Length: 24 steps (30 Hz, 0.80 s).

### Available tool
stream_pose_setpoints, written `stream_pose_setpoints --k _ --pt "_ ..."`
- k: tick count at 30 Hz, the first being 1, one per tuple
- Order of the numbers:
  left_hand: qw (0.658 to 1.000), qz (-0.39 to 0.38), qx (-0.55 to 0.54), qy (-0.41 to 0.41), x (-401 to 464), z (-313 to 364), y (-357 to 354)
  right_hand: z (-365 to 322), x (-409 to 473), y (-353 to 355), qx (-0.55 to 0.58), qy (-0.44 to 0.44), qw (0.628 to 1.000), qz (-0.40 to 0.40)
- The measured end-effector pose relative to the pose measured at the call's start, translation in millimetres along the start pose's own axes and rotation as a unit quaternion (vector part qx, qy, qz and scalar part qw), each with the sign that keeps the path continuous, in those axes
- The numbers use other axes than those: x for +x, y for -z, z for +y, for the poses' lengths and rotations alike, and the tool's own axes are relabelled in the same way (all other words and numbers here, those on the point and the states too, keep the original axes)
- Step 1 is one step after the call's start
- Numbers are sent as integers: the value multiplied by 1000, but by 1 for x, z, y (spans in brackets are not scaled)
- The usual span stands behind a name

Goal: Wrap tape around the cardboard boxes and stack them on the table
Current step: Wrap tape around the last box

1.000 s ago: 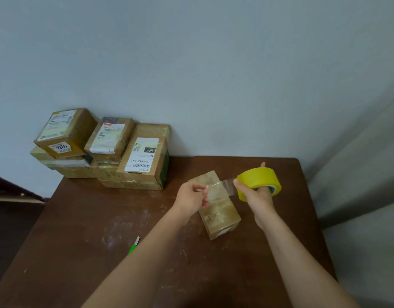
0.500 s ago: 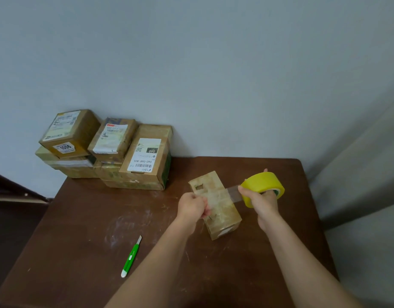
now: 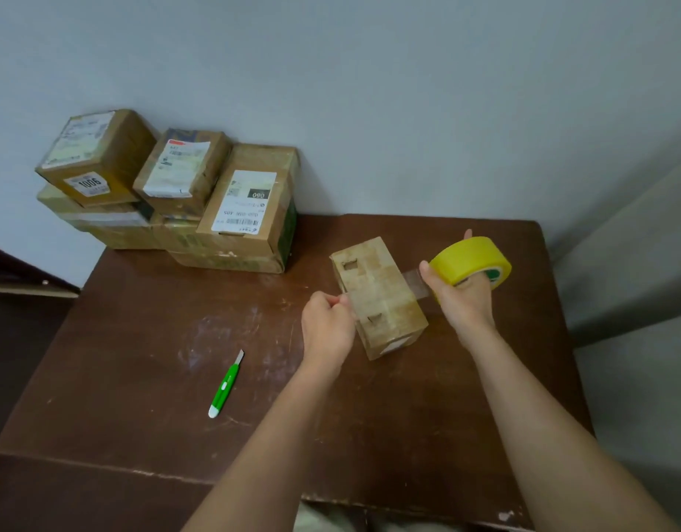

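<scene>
Cardboard box (image 3: 379, 297), small and already glossy with tape, lies on its long side on the brown table (image 3: 147, 339), right of centre and between your two hands. Your left hand (image 3: 327, 326) sits against the box's left side with the fingers curled tight, pinching what looks like the tape end at the box edge. Your right hand (image 3: 461, 297) grips the yellow tape roll (image 3: 471, 263), thumb on the outer face and fingers wrapped through the core, holding it just right of the box and lifted off the table. A clear strip of tape (image 3: 417, 284) runs from the roll to the box's right side. Near the front left lies a green utility knife (image 3: 225, 385), blade end pointing away from you, well apart from the box. At the back left corner, against the wall (image 3: 369, 90), stands a stack of labelled boxes (image 3: 177, 197), the upper ones tilted on the lower ones
</scene>
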<state>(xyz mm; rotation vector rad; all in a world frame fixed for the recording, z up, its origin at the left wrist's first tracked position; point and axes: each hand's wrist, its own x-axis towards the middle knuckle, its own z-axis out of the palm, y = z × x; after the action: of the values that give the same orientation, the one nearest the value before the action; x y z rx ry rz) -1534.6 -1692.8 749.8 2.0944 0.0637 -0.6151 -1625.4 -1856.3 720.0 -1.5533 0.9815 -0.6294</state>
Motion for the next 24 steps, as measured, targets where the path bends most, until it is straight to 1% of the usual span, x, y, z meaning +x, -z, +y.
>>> stream_pose_setpoints --k 3,6,12,19,24 --pt "999 -9 -30 35 0 -7 -2 4 -4 0 -1 -9 1000 5" --pt "999 -4 -28 33 -5 -15 -3 8 -11 -1 -18 -13 1000 17" --pt "995 69 64 -44 -7 -27 -11 12 -12 -6 -65 18 998 7" --pt "987 104 78 -89 6 -10 -14 12 4 -9 -79 14 997 9" --pt "991 92 84 -48 18 -16 -20 22 13 -16 -143 26 989 9"
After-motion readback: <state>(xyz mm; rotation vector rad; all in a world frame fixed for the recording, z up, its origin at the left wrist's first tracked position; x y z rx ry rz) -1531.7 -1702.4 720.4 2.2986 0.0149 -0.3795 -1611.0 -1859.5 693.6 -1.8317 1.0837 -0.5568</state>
